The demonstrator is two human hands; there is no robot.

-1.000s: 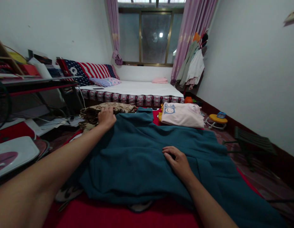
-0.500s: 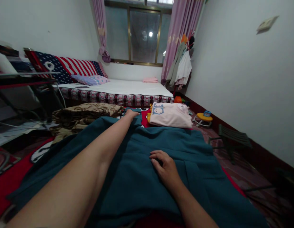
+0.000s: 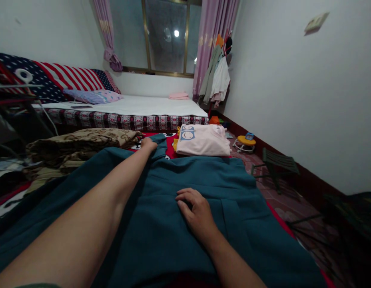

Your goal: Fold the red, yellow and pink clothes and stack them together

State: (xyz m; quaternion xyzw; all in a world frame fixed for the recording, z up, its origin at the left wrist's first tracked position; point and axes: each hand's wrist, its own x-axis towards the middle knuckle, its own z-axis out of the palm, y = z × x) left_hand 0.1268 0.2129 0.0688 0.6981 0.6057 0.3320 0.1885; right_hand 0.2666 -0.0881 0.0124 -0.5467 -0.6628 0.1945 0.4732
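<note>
A dark teal garment (image 3: 167, 224) lies spread out in front of me, with soft creases and a seamed strip on its right part. My left hand (image 3: 149, 145) reaches to its far edge, fingers closed on the cloth beside a narrow teal flap. My right hand (image 3: 194, 206) rests on the middle of the garment, fingers loosely bent with a gap at the thumb, and holds nothing. Past the far edge sits a folded pale pink garment (image 3: 205, 141) with a blue face print. Folded brown patterned cloth (image 3: 83, 144) lies to the left of my left hand.
Red patterned bedding (image 3: 170, 154) shows beneath the clothes. Beyond is a bed (image 3: 149, 106) with a white sheet under the window. To the right stand a small yellow stool (image 3: 246, 141) and a dark green folding stool (image 3: 280, 162). Clothes (image 3: 220, 80) hang by the curtain.
My view has turned slightly right, so the scene sits further left. My left hand's fingers have closed in on the cloth; my right hand stays on the garment.
</note>
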